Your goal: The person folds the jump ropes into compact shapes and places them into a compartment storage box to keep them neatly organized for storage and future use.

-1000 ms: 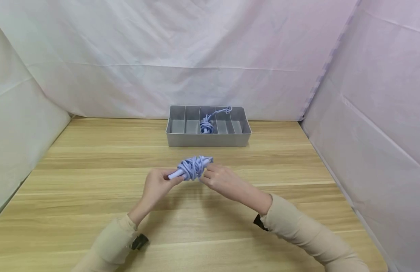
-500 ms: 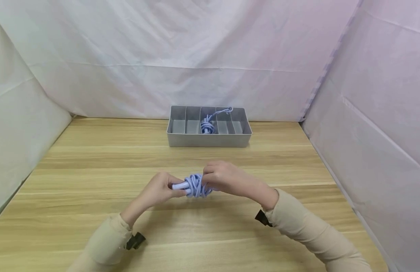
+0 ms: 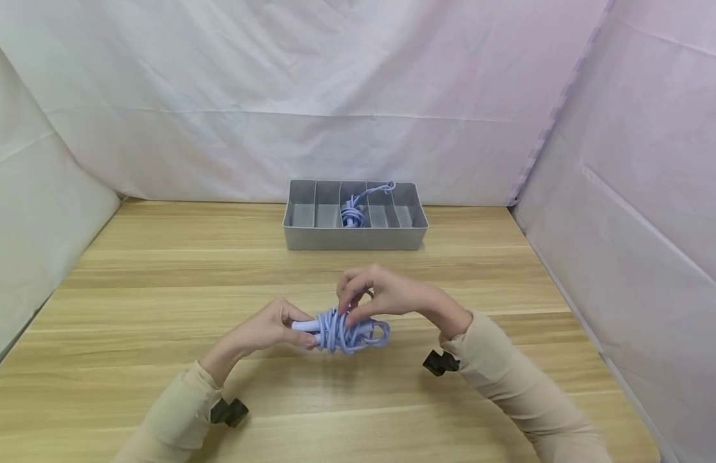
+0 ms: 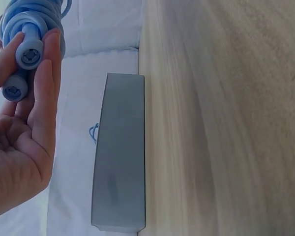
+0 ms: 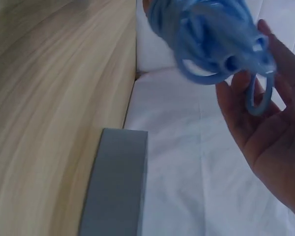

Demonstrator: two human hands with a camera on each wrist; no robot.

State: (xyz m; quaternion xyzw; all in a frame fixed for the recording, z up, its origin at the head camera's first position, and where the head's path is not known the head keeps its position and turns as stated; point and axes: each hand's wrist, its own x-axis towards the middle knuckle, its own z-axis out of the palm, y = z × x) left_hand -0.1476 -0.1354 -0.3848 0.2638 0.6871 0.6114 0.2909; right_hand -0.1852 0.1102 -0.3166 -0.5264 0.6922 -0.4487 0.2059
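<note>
A light blue jump rope, its cord wound round its two side-by-side handles, is held above the table. My left hand grips the handles' left ends between thumb and fingers. In the left wrist view both handle ends show at the fingertips. From above, my right hand pinches the wound cord with thumb and forefinger. A small loop of cord hangs by the right fingers in the right wrist view. More loops stick out past the right end of the bundle.
A grey divided tray stands at the back of the wooden table. Its middle compartment holds another blue jump rope, with a cord end trailing over the dividers to the right. White curtains enclose the back and sides.
The bundle has come down nearer to me and turned from slanted to almost level. My right hand has moved from the bundle's right end to above its wound cord.
</note>
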